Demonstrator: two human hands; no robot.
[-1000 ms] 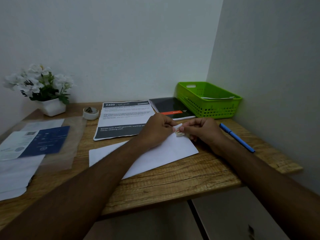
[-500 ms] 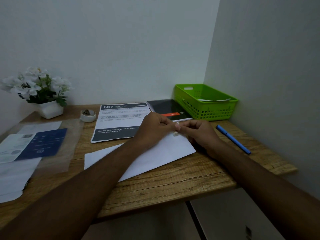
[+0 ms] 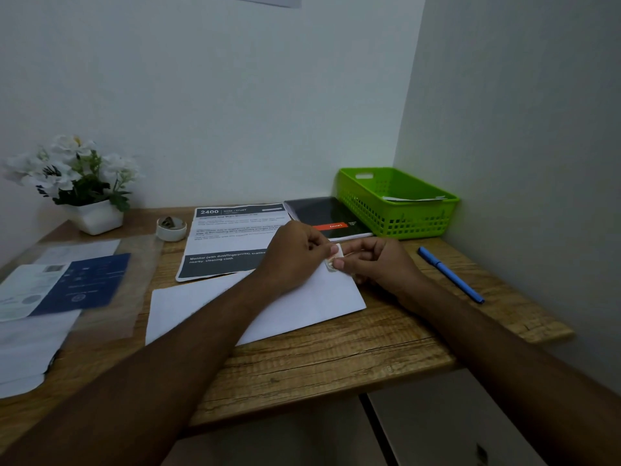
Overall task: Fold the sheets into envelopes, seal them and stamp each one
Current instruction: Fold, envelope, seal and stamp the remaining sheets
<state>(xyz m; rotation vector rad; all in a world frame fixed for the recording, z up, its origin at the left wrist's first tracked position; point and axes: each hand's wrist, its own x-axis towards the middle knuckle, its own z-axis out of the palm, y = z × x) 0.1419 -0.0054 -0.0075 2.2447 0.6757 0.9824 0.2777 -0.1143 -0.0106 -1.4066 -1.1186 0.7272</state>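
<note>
Wooden desk (image 3: 336, 351), contents from left:
- White flowers in a white pot (image 3: 92, 196), back corner.
- Loose papers with a blue leaflet (image 3: 77, 284).
- Tape roll (image 3: 171, 227).
- Printed sheet (image 3: 232, 240).
- White envelope (image 3: 322, 297), flat, mid-desk.
- Left hand (image 3: 295, 253) and right hand (image 3: 379, 260), fingers curled, both pinching a small stamp (image 3: 337, 255) over the envelope's far right corner.
- Black notebook (image 3: 322, 215).
- Green basket (image 3: 400, 206) holding paper.
- Blue pen (image 3: 450, 274).
</note>
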